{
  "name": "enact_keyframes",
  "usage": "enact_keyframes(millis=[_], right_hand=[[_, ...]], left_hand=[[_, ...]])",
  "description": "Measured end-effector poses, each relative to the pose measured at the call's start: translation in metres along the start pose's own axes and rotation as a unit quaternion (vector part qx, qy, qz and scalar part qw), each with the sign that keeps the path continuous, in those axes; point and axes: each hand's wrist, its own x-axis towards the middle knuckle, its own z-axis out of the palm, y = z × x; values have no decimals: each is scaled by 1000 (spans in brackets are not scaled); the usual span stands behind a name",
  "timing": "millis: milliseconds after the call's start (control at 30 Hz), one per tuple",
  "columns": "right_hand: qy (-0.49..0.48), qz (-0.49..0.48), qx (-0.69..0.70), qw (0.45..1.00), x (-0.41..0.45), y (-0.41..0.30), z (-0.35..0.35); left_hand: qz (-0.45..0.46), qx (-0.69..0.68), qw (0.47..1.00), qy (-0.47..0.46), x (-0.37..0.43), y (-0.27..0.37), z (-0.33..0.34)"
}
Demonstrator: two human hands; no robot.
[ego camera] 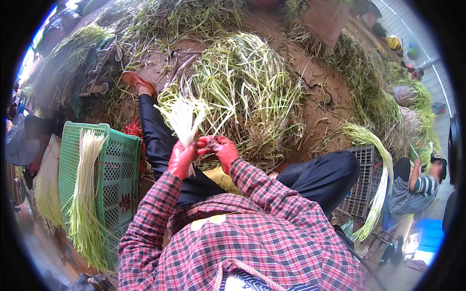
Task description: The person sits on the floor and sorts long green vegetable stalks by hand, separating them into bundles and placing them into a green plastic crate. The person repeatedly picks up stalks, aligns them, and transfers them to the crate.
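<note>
My left hand (182, 159), in a red rubber glove, is closed around a bunch of pale stalks (185, 122), whose greenish leafy part fans out beyond it. Close beside it, my right hand (222, 147), gloved the same way, has its fingertips pinched together near a thin stalk and the edge of the bunch. Whether it grips that stalk, I cannot tell. Just beyond both hands a large heap of long green and yellowish leafy stalks (251, 91) lies on the ground between my legs.
At the left, a green plastic crate (120, 174) carries a bundle of white-and-green stalks (85, 189). A grey crate (358, 182) with another bundle (380, 189) stands at the right. A person (418, 185) sits farther right. More heaps and a small wheel (116, 54) lie beyond.
</note>
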Motion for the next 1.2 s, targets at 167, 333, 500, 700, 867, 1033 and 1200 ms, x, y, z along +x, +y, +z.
enact_keyframes(millis=[167,333,500,700,867,1033,1200], right_hand=[[76,63,124,987,19,-27,-31],[217,-77,252,940,38,-92,-143],[348,-143,311,873,35,-120,-227],[396,-185,45,898,46,-122,-221],[227,-72,-362,901,111,-90,-159],[287,96,-670,678,168,-44,-139],[293,-8,-387,874,140,-31,-146]], left_hand=[[-156,160,975,18,-13,14,7],[-228,102,966,-73,-28,61,-22],[-265,48,962,-42,-34,89,-43],[-233,-27,971,-45,-19,108,-58],[159,-282,933,-159,25,186,-70],[173,-417,875,-173,79,146,-53],[-85,-519,835,-161,100,65,-41]])
